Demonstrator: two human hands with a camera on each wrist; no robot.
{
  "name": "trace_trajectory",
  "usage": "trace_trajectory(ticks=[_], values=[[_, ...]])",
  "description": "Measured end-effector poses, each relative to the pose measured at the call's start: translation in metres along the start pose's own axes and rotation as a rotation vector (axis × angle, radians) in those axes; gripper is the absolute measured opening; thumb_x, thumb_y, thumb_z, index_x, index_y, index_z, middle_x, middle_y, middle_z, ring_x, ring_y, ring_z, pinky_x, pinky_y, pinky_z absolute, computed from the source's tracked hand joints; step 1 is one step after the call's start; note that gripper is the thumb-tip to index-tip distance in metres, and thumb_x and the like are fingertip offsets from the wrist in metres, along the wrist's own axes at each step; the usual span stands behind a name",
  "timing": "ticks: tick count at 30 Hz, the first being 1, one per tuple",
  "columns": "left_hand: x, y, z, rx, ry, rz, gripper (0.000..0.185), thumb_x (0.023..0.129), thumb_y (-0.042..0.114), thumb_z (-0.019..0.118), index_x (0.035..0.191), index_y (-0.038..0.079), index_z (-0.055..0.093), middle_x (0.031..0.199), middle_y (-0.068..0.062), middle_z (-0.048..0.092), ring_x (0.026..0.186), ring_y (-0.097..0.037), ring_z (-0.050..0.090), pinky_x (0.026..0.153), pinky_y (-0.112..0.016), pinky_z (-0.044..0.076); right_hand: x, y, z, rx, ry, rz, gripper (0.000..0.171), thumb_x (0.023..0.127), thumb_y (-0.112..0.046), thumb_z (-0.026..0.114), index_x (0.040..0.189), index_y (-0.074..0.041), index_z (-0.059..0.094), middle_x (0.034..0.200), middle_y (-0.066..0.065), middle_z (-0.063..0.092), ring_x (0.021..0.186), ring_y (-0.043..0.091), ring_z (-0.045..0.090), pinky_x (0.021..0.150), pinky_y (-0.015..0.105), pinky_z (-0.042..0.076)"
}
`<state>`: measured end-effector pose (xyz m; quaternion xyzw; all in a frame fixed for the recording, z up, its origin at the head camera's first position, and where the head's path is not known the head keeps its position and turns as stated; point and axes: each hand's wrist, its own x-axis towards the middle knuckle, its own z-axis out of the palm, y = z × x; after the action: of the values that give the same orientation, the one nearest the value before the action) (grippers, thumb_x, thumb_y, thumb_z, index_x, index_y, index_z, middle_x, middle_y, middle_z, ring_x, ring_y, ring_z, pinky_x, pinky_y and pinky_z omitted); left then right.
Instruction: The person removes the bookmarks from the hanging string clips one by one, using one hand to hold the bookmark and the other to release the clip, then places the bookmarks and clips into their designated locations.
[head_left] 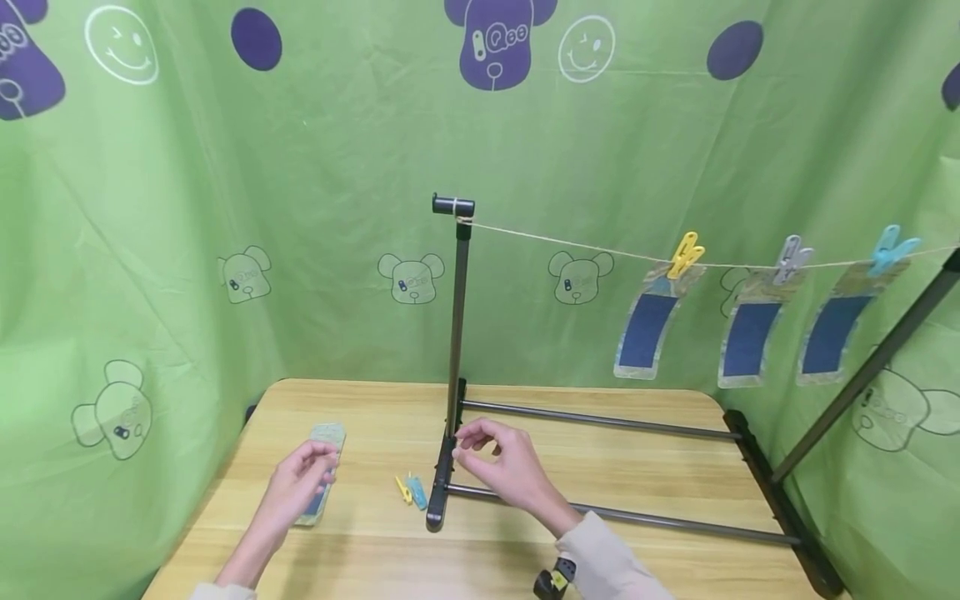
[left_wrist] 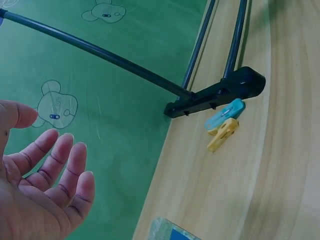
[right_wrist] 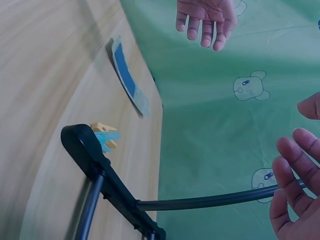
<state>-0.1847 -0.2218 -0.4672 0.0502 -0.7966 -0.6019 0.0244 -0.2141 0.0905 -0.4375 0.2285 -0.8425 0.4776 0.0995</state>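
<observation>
My left hand point(head_left: 292, 487) is held in the air with loosely bent fingers and nothing in them. In the head view it overlaps a blue strip with patterned ends point(head_left: 327, 432) on the table; the right wrist view shows this strip point(right_wrist: 125, 72) lying slightly curved. My right hand point(head_left: 512, 468), likewise holding nothing, hovers by the left post point(head_left: 459, 325) of a black rack, thumb and fingers apart. Between the hands, a yellow clothespin point(head_left: 403, 490) and a blue clothespin point(head_left: 417, 492) lie together beside the rack's foot point(head_left: 435, 512).
A string point(head_left: 558, 239) runs between the rack's posts. Three similar strips hang from it, by a yellow clothespin point(head_left: 685, 256), a lilac one point(head_left: 792, 259) and a light blue one point(head_left: 892, 250). Low crossbars point(head_left: 660, 518) span the wooden table point(head_left: 375, 567). A green curtain point(head_left: 337, 167) surrounds it.
</observation>
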Motion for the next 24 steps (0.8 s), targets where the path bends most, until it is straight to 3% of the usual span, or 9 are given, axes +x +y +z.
trace_trajectory(ticks=[11,15,24], values=[[0.002,0.014,0.006,0.05,0.02,0.114,0.016,0.096,0.014,0.061,0.108,0.004,0.062,0.102,-0.013,0.06,0.084,-0.019,0.064,0.073,-0.026,0.055,0.003,-0.003,-0.019,-0.027,0.052,-0.042,0.02,0.081,-0.021,0.077,0.099,-0.025,0.069,0.087,-0.017,0.066,0.084,0.011,0.061,0.07,0.033,0.047],[0.002,0.019,0.009,0.053,0.021,0.146,0.015,0.094,0.011,0.062,0.108,0.004,0.062,0.105,-0.014,0.061,0.085,-0.02,0.065,0.076,-0.028,0.056,0.003,-0.004,-0.026,-0.036,0.055,-0.063,0.02,0.082,-0.02,0.077,0.1,-0.024,0.069,0.088,-0.015,0.066,0.085,0.012,0.061,0.072,0.037,0.048],[0.003,0.027,0.019,0.057,0.021,0.2,0.017,0.093,0.011,0.065,0.108,0.004,0.062,0.103,-0.011,0.064,0.083,-0.018,0.066,0.078,-0.032,0.056,0.003,-0.009,-0.043,-0.072,0.074,-0.075,0.019,0.082,-0.02,0.077,0.099,-0.022,0.069,0.088,-0.015,0.066,0.084,0.008,0.06,0.071,0.033,0.048]])
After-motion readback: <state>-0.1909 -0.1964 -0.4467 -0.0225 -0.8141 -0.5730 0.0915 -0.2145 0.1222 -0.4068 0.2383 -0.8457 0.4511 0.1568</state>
